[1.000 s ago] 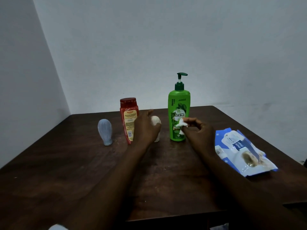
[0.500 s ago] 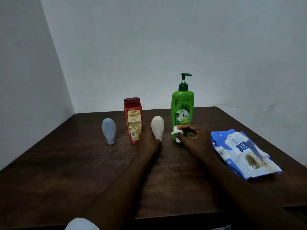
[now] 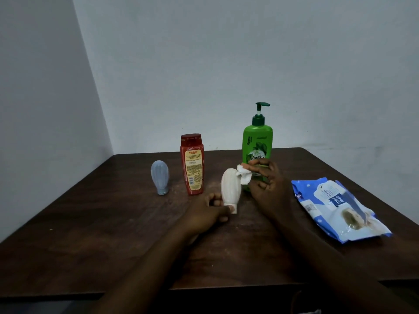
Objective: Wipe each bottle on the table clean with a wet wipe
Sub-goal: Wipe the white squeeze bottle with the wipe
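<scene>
Left hand (image 3: 204, 215): fingers curled, thumb and fingertips (image 3: 229, 208) gripping the cap end of the small cream ribbed plastic squeeze bottle (image 3: 230, 188). The bottle stands cap-down and close to upright, its rounded body rising just above those fingers. Cannot tell whether the cap touches the dark brown wooden table (image 3: 90, 223) or hangs just over it.

Right hand (image 3: 269, 189): thumb and forefinger closed in a pinch on a crumpled white wet wipe (image 3: 243, 176); remaining fingers loosely bent, holding nothing. The wipe touches the upper right shoulder of the cream bottle, directly left of the pinching fingertips.

Cream bottle surface: matte, pale, vertical ribs visible; any dirt on it is too small to tell.

Right of the right hand, apart from it: blue-and-white soft pack of wet wipes (image 3: 335, 207), lying flat on the table.

Beyond the left fingers, standing upright: red plastic bottle with a red cap and a yellow label (image 3: 192, 165). Further left, well apart from both hands: small pale blue ribbed squeeze bottle (image 3: 159, 177), cap-down.

Just behind the right fingers: tall green pump bottle with a dark green dispenser head (image 3: 257, 141), lower label partly hidden by the hand.
</scene>
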